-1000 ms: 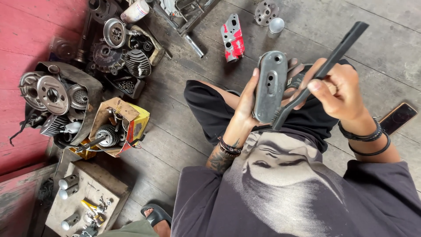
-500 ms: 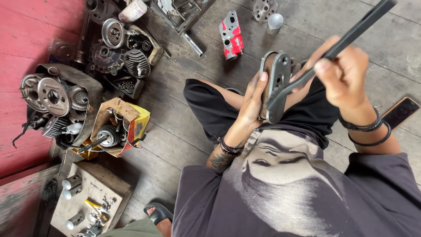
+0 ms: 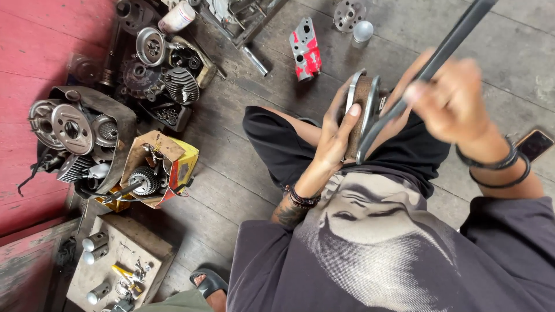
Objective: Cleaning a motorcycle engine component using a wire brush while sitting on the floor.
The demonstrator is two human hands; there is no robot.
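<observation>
1. Head view: the metal cover [image 3: 363,115] sits edge-on above the person's lap, over the plank floor [image 3: 231,173]. It looks stiff, hard and fairly heavy, with thin rims best gripped along the edge.
2. The left hand [image 3: 335,136] is clamped on the cover's near edge, fingers wrapped over it, wrist bent up.
3. The right hand [image 3: 454,101], blurred, is closed around a long dark bar [image 3: 430,66] that slants down to the cover.

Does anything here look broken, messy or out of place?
The torn yellow cardboard box gapes open around a finned metal part. Grimy engine parts lie heaped on the plank floor. A dark phone lies beside the person's knee.
</observation>
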